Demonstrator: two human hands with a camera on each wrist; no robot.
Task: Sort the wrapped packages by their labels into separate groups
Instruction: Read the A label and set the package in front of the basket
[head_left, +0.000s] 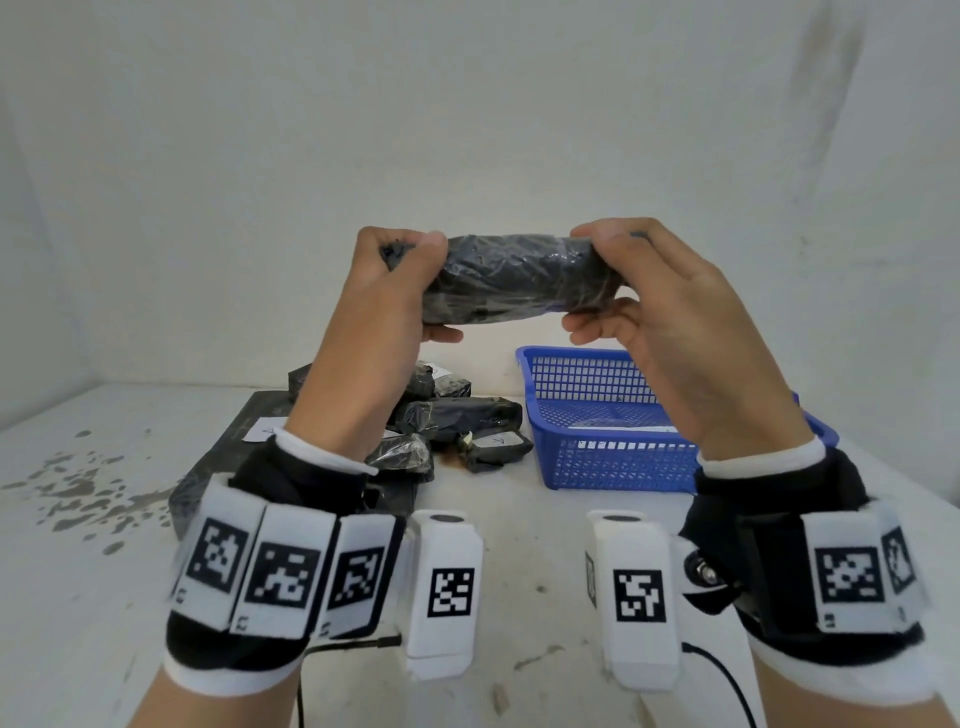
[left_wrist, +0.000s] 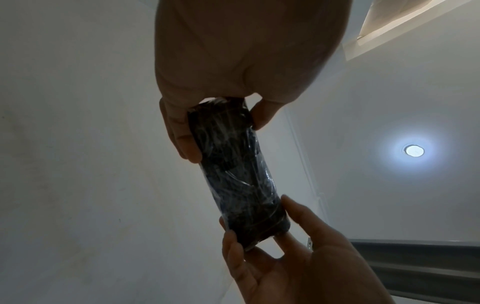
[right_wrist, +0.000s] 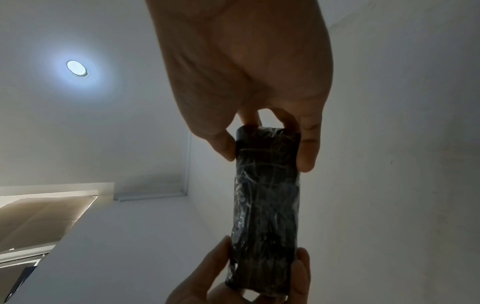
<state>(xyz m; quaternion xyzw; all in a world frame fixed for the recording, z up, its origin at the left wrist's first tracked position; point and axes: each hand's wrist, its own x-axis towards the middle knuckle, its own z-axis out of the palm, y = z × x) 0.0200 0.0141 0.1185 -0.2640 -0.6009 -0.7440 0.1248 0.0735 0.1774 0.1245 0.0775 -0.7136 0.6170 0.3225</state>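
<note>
A long black package wrapped in clear film is held level, high above the table. My left hand grips its left end and my right hand grips its right end, thumbs on top and fingers underneath. The left wrist view has the package running from my left hand down to my right hand. Seen from the right wrist, the package hangs between my right hand and my left hand. No label shows on it. Several more black packages lie piled on the table below.
A blue plastic basket stands right of the pile, with something dark lying inside. A dark flat slab sits at the left under the pile, with a white paper slip on it. The white table is stained at the left.
</note>
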